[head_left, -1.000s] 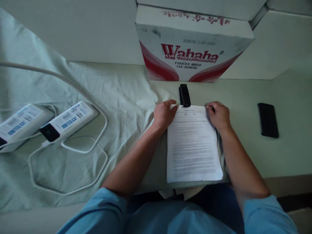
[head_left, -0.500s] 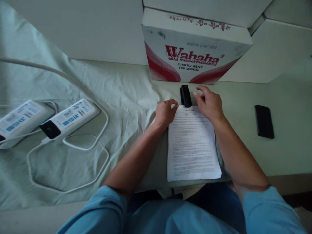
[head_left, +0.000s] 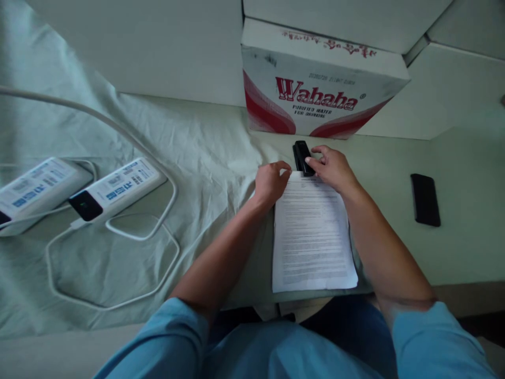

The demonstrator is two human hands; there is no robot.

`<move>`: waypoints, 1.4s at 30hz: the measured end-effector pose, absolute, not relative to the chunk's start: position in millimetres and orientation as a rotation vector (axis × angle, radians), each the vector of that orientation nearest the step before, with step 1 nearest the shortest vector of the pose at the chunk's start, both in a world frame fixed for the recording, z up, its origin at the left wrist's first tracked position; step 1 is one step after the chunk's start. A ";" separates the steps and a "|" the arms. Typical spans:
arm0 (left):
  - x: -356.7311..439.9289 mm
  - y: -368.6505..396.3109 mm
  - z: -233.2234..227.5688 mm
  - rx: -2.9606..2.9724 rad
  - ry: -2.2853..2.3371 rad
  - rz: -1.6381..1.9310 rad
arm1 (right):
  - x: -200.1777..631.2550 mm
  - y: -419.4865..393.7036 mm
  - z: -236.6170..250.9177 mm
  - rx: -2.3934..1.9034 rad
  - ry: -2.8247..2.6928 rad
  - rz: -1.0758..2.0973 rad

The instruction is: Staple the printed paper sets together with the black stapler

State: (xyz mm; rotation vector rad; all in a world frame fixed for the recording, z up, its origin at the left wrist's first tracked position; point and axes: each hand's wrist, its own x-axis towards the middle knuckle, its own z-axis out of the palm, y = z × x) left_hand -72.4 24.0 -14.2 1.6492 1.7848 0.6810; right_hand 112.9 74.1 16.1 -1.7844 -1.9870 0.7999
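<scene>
i see my right hand (head_left: 333,169) just above the centre of the frame, its fingers closing around the lower end of the small black stapler (head_left: 302,157) — touching it, gripping its near end. the stapler lies on the pale green tabletop (head_left: 394,158), just in front of the white and red cardboard water carton (head_left: 321,87) in the upper middle. my left hand (head_left: 271,181) is loosely curled, fingertips pressing the upper left corner of the white printed paper sheets (head_left: 311,237), which lie flat in the lower centre, top edge touching the stapler. a black phone (head_left: 425,199) rests at the right, well apart. at the left, two white power banks (head_left: 114,189) with a looping white cable (head_left: 118,231) sit on a crumpled pale green cloth (head_left: 197,147).
</scene>
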 end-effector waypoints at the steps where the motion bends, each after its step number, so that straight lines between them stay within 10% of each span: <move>1: -72.5 24.1 -14.3 1.653 1.792 0.677 | 111.9 73.1 15.7 -1.797 -1.945 0.835; 42: -109.6 33.7 -24.1 1.626 1.054 0.596 | 140.7 60.9 -11.0 -1.501 -1.867 0.120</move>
